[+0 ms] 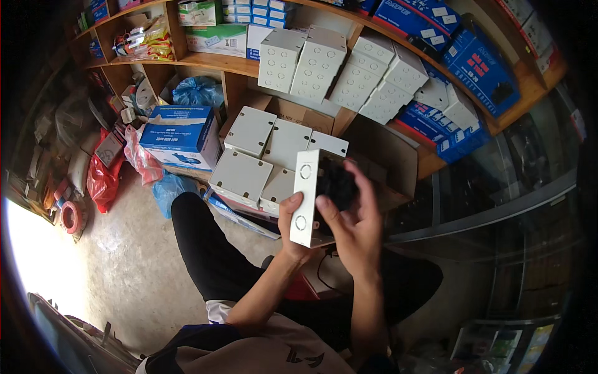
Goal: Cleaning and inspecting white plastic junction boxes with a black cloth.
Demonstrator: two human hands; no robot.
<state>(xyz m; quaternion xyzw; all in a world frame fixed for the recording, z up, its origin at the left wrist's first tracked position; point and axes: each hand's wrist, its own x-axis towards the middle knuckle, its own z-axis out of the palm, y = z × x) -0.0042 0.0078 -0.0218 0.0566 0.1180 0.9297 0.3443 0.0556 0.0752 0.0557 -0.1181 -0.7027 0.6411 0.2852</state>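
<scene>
My left hand (290, 224) grips a white plastic electrical box (306, 196) with round knockouts along its narrow side, its thumb on that side. The box is tilted, its open face turned to the right. At that face my right hand (362, 229) has its thumb and fingers around a black object (340, 183), blurred and shadowed, so its exact kind is unclear. I cannot tell how far the object sits inside the box. Just beyond my hands, several white lidded electrical boxes (240, 173) are stacked in and above an opened carton (303, 114).
A wooden shelf (210, 57) ahead carries stacked white knockout boxes (317, 61) and blue product cartons (483, 70). To the left are a blue-and-white pump carton (180, 135), a blue plastic bag (172, 189) and a red bag (103, 180). A glass display case (486, 201) stands at right.
</scene>
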